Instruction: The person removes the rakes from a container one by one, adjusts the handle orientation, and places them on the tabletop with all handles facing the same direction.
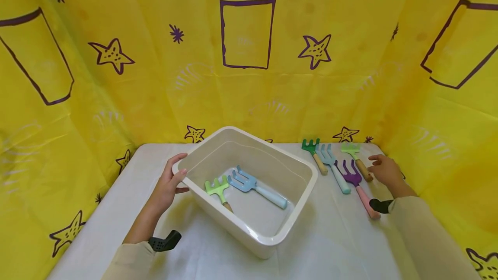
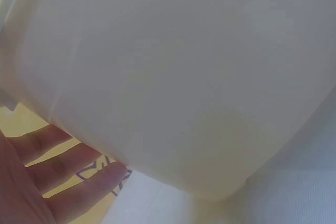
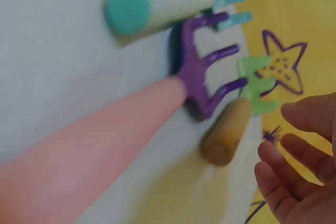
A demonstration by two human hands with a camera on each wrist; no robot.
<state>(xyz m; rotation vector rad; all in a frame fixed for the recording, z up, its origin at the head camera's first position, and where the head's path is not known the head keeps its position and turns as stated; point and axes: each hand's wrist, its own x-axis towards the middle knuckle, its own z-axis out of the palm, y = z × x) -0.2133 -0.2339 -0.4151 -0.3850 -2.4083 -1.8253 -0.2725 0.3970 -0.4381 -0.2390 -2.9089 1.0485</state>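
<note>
My left hand (image 1: 167,185) grips the left corner of a cream plastic tub (image 1: 280,159), thumb over the rim; its fingers show along the tub's outer wall (image 2: 173,93) in the left wrist view. Inside the tub lie a light green hand rake (image 1: 218,188) with a wooden handle and a light blue hand rake (image 1: 268,194). My right hand (image 1: 385,172) is held with fingers apart beside the wooden handle (image 3: 228,132) of another light green hand rake (image 1: 362,168), holding nothing. Nearest to it on the left lies a purple hand rake (image 1: 363,198) with a pink handle.
Left of the purple rake lie a second light blue hand rake (image 1: 339,177) and a dark green one (image 1: 320,162) with a wooden handle, close together. The white table (image 1: 218,262) ends at yellow patterned cloth (image 1: 249,98) at the back and sides.
</note>
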